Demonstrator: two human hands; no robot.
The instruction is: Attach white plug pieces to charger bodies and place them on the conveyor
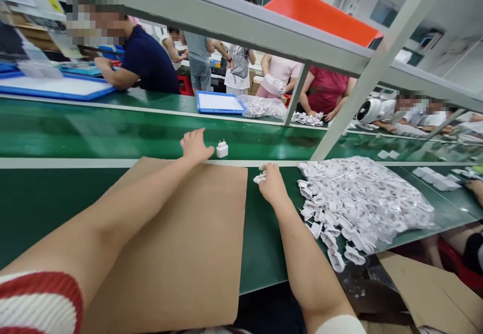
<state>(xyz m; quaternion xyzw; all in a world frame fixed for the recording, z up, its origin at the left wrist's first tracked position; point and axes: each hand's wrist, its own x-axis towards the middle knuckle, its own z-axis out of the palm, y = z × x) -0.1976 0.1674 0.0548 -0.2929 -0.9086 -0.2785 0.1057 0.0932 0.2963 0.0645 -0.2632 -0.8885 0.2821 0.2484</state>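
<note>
My left hand (195, 146) is stretched over the green conveyor belt with its fingers apart, holding nothing. Just to its right a white plug charger (222, 149) stands upright on the belt, prongs up, not touched by the hand. My right hand (272, 184) is closed on a small white plug piece (259, 178), partly hidden by the fingers, above the green table. To the right of that hand, a clear bag of white plug pieces (370, 198) lies with many loose pieces (332, 238) spilling toward me. A brown cardboard sheet (196, 243) lies under my left arm.
A grey metal frame (339, 107) crosses above the belt, with an orange bin (320, 17) on top. Across the belt are a blue-rimmed tray (221, 102), a bag of white parts (264, 107) and several co-workers. An open cardboard box (433, 288) stands low at the right.
</note>
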